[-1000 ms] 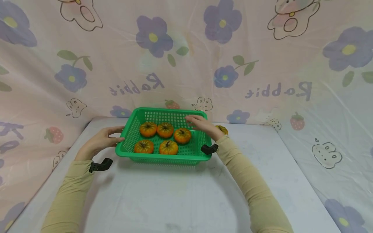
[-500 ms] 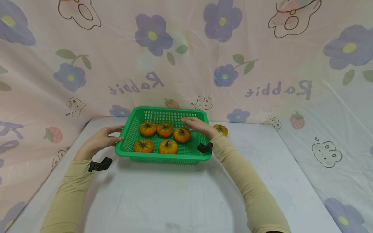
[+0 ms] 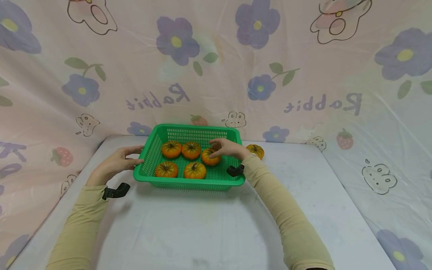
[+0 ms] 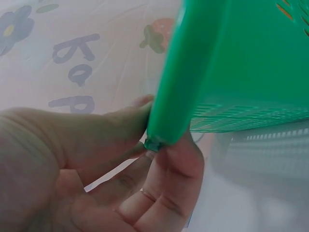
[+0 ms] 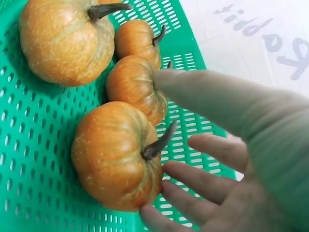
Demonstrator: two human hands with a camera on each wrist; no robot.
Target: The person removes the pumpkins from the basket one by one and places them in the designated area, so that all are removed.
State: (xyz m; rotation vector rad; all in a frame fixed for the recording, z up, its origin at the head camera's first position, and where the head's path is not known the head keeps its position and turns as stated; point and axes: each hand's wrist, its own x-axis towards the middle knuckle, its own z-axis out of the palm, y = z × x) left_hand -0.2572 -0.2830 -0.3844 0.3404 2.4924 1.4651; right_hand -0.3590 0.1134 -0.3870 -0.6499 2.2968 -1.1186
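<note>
A green plastic basket (image 3: 189,181) holds several small orange pumpkins. At its left end my left hand (image 3: 118,164) grips the rim; in the left wrist view the thumb lies on one side of the green rim (image 4: 181,82) and curled fingers (image 4: 178,164) on the other. Inside the basket's right part, my right hand (image 3: 231,149) is over the rightmost pumpkin (image 3: 210,159). The right wrist view has its fingertips right at the side of that pumpkin (image 5: 113,157), near the dark stem, with the thumb stretched out apart from the other fingers.
One more pumpkin (image 3: 255,150) sits on the white table (image 3: 202,225) just right of the basket, behind my right wrist. A patterned cloth (image 3: 216,75) hangs behind and beside the table. Other pumpkins (image 5: 67,43) lie close by in the basket.
My right hand has moved left and down onto the rightmost pumpkin in the basket, its thumb now lowered over it. The left hand and the basket have hardly moved.
</note>
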